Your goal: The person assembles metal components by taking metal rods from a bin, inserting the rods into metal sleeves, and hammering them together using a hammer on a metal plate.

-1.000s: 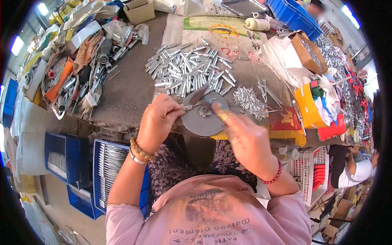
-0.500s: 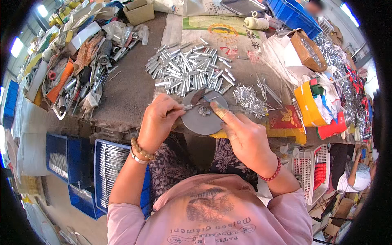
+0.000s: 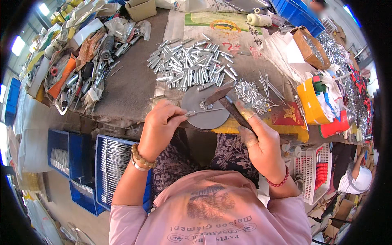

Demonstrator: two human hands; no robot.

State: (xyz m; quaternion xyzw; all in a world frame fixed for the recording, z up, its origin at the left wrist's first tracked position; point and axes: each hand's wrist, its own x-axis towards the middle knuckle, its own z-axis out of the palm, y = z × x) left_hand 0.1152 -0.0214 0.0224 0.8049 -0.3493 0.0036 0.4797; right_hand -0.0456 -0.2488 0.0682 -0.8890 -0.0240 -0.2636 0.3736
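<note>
My left hand (image 3: 162, 124) pinches a thin metal rod (image 3: 210, 110) at its thicker end. The rod points right, across a grey round plate (image 3: 200, 121) at the bench's near edge. A small metal lump (image 3: 206, 104) sits in the plate's middle, behind the rod. In my right hand (image 3: 261, 143), fingers wrapped round its handle, is a hammer (image 3: 220, 93); its dark head is over the plate's far right part, apart from the rod. Beyond the plate lies a heap of silvery metal tubes (image 3: 190, 61). Short metal pieces (image 3: 250, 96) form a smaller pile to the right.
Mixed tools and scraps (image 3: 87, 67) crowd the bench's left. Thin rods (image 3: 271, 86), a yellow box (image 3: 312, 102) and a cardboard box (image 3: 310, 49) stand right. Blue crates of metal rods (image 3: 110, 171) are below left; a white basket (image 3: 304, 173) is below right, with another person beyond it.
The hammer has swung right and away from my left fingers, its handle now showing. My left hand has shifted slightly nearer, and the rod now shows stretched across the plate.
</note>
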